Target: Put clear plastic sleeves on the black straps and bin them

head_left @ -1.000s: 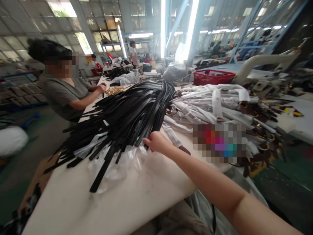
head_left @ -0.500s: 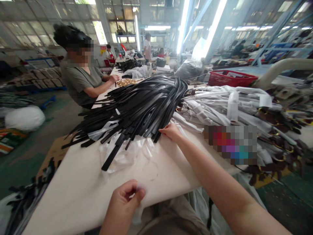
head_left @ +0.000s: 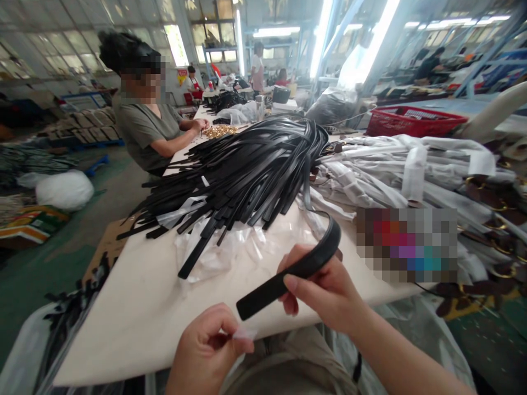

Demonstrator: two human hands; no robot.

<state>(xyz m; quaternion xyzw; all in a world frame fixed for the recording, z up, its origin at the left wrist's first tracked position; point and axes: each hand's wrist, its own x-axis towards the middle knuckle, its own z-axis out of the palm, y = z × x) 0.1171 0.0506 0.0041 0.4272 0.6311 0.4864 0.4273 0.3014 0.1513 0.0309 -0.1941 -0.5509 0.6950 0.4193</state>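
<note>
A black strap (head_left: 267, 293) is pinched in my right hand (head_left: 319, 285), its flat end pointing down and left while the rest curls back up toward the pile. My left hand (head_left: 209, 345) is closed on a small piece of clear plastic film (head_left: 246, 333), just below and left of the strap's free end; the two are apart. Beyond my hands a large heap of black straps (head_left: 251, 170) lies across the white table (head_left: 135, 307), partly over a crumpled clear plastic sheet (head_left: 201, 263).
White-wrapped straps (head_left: 370, 170) with brown ends and gold rings are heaped on the right. A red basket (head_left: 415, 122) sits behind them. At the far left table edge a co-worker (head_left: 142, 120) handles things beside small gold pieces (head_left: 220, 131). More black straps (head_left: 78, 307) hang low at left.
My right hand has drawn one black strap from the pile's near edge toward me, over the table's front. My left hand stays about where it was, still pinching the film.
</note>
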